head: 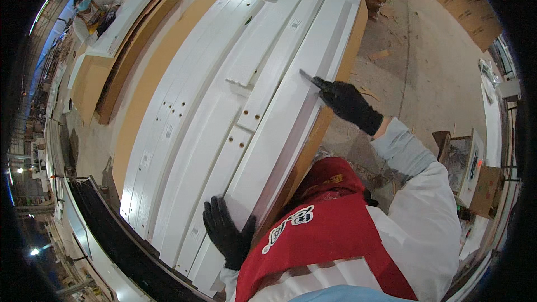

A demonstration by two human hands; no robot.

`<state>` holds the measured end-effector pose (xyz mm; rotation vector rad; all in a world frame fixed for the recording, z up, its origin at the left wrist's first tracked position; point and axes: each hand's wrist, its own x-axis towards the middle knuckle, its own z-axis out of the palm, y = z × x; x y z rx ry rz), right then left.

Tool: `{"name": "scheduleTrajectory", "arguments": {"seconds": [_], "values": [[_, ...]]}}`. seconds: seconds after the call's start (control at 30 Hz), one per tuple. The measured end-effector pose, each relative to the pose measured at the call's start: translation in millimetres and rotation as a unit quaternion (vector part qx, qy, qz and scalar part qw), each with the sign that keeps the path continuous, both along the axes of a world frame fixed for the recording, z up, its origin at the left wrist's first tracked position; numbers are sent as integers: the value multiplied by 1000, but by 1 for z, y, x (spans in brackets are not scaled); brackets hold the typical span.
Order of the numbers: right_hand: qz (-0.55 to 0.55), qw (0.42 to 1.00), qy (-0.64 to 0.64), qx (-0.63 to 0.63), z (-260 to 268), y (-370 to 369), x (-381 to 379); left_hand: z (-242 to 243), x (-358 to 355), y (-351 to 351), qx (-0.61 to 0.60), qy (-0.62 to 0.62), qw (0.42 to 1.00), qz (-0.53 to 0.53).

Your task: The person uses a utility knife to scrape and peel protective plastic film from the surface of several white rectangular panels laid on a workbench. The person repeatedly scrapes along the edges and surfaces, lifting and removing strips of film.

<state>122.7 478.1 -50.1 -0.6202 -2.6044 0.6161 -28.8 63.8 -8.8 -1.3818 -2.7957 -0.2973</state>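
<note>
My right hand (350, 102), in a black glove, grips a thin flat blade-like tool (306, 75), perhaps a putty knife. Its tip is at the face of the nearest long white board (289, 121); whether it touches I cannot tell. Lower down, my gloved left hand (228, 228) rests with fingers spread on the near end of that board. Beside it lies a narrower white board (268, 96) with two holes at its end and a label bearing a printed code. Further left are more white boards (168, 134), some with drilled holes and labels.
Brown cardboard (144, 105) lies beneath the boards. A black conveyor-like strip (113, 226) runs along the lower left. At upper left a masked co-worker (94, 12) leans over another white panel (121, 25). On the right are concrete floor (390, 50) with scraps and a cardboard box (486, 191).
</note>
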Motion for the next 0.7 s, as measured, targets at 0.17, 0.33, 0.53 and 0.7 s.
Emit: {"name": "scheduleTrajectory", "arguments": {"seconds": [0.17, 0.33, 0.53, 0.7], "values": [[-10, 998, 60, -31, -22, 130, 6, 2, -3, -1, -35, -2, 999, 1], [-150, 959, 14, -238, 5, 246, 1, -3, -2, -6, -41, -9, 999, 11], [-268, 945, 56, -178, -4, 395, 48, 3, -1, -6, -70, -12, 997, 16], [-483, 868, 112, -16, -77, 412, 154, -1, -2, -6, -68, -1, 998, 9]]}}
